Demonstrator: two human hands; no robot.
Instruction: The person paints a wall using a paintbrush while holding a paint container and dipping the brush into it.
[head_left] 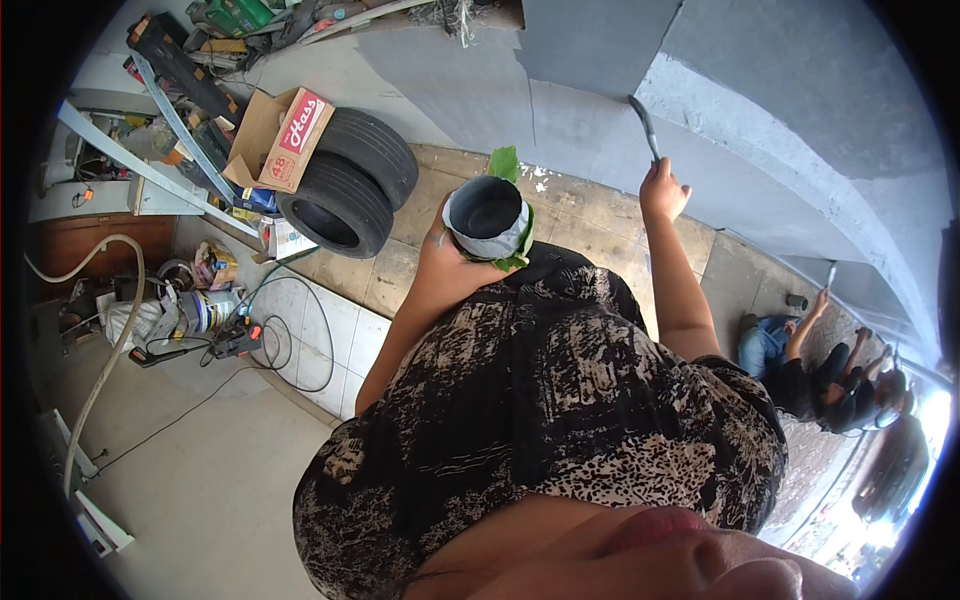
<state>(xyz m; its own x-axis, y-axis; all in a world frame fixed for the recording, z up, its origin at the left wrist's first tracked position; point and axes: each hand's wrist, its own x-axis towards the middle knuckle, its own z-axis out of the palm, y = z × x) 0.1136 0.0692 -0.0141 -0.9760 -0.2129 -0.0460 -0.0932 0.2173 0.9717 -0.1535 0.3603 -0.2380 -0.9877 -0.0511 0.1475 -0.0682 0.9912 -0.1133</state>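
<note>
Brush (649,131) gripped in my right hand (664,190), I hold its tip at the grey wall (585,130), beyond and right of the cup (488,246) my left hand (447,268) clasps. Darker wall straight beyond the cup looks coated; paler stretches farther left seem unfinished.

Both forearms are bare. The left forearm (405,325) slants up and rightward from left of the lower middle, ending in the left hand (440,262) just left of the centre, curled in a wide, rounded grip. The right forearm (680,275) stands steeper, right of the centre, leaning slightly left toward its top. The right hand (662,192) is higher in the frame than the left — closed in a narrow grip, wrist almost straight. The hands are well apart.
</note>
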